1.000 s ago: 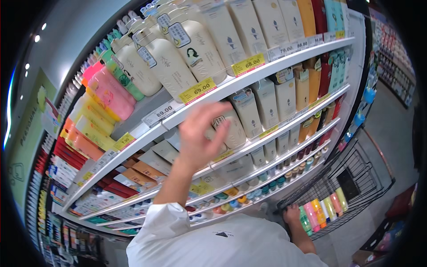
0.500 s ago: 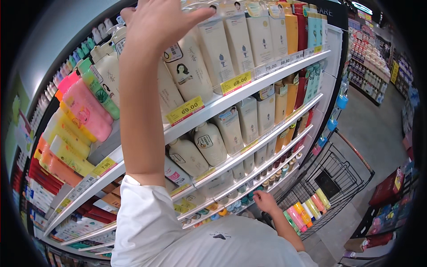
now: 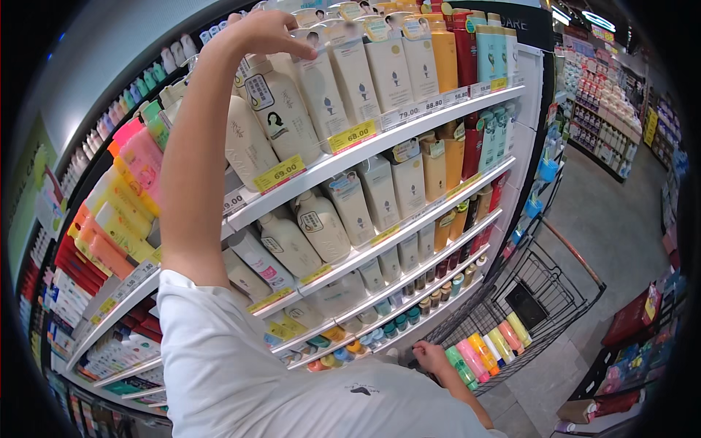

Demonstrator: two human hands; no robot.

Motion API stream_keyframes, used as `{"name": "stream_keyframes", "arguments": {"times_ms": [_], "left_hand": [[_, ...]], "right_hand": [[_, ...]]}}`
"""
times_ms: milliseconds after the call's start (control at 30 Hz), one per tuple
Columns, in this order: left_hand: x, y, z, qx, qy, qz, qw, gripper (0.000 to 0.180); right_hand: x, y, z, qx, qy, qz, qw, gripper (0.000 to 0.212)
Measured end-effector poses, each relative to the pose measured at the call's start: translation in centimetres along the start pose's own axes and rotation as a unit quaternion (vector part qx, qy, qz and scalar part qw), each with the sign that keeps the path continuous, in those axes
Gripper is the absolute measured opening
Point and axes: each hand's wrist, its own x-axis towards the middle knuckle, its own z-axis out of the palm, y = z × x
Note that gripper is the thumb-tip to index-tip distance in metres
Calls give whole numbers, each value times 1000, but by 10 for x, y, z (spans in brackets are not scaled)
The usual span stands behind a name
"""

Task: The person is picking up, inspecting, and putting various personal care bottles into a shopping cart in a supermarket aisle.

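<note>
Cream bottles (image 3: 322, 93) are reached over by the left hand (image 3: 266, 34), thumb spread. Right hand (image 3: 430, 355) is curled near the cart (image 3: 527, 304), grip unclear.

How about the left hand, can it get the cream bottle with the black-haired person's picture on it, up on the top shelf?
Yes, probably: the left hand appears just above the top of the cream bottle, and no other bottle stands in front of it on the top shelf.

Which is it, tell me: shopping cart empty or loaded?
Loaded, but not full: colourful bottles line up in the shopping cart, with bare wire mesh showing beside them.
</note>
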Motion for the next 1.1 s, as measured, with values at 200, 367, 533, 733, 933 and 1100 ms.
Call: {"name": "stream_keyframes", "arguments": {"times_ms": [200, 367, 533, 733, 933, 1100], "left_hand": [[4, 2, 6, -50, -48, 4, 998, 86], [14, -8, 14, -239, -92, 32, 966, 86], [-17, -2, -36, -260, -40, 105, 959, 82], [-55, -12, -96, -540, 230, 108, 802, 69], [-63, 91, -43, -916, 192, 158, 315, 42], [-67, 220, 93, -894, -83, 437, 50, 53]], "right_hand": [[-9, -7, -6, 42, 6, -2, 999, 28], [-4, -4, -9, 61, 15, 10, 998, 29], [4, -23, -31, 62, 30, -26, 997, 30], [2, -82, -102, 341, 39, -82, 936, 36], [-17, -206, -211, 551, 10, -315, 772, 78], [-61, -264, -245, 624, -5, -353, 697, 102]]}}
